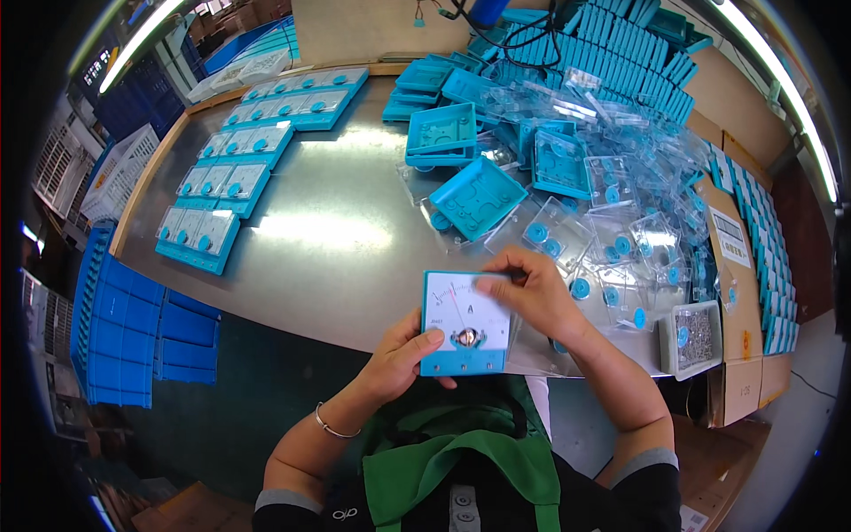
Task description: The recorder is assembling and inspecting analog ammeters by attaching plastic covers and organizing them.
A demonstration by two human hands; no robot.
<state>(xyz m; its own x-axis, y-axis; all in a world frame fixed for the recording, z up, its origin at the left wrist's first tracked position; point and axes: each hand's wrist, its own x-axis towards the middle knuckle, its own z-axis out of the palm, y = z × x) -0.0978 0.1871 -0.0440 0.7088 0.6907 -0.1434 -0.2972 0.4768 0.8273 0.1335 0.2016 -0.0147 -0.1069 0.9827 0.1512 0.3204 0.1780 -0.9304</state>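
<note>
Close in front of me, above the near table edge, I hold an ammeter [465,310] with a white dial, a thin red needle and a teal base. My left hand [399,355] grips its left side, thumb on the front face. My right hand [536,293] is bent over the dial's upper right corner, fingers curled and thumb close to the face. Whatever may be between those fingertips is hidden. Around the meter's lower middle, the metal pivot parts show without a clear cover.
Clear covers with teal knobs [612,297] lie heaped on the right. Teal housings [479,197] are piled behind them. A white tray [667,341] of small parts stands at the right edge, beside a cardboard box [740,355]. Rows of covered meters [199,253] line the table's left side.
</note>
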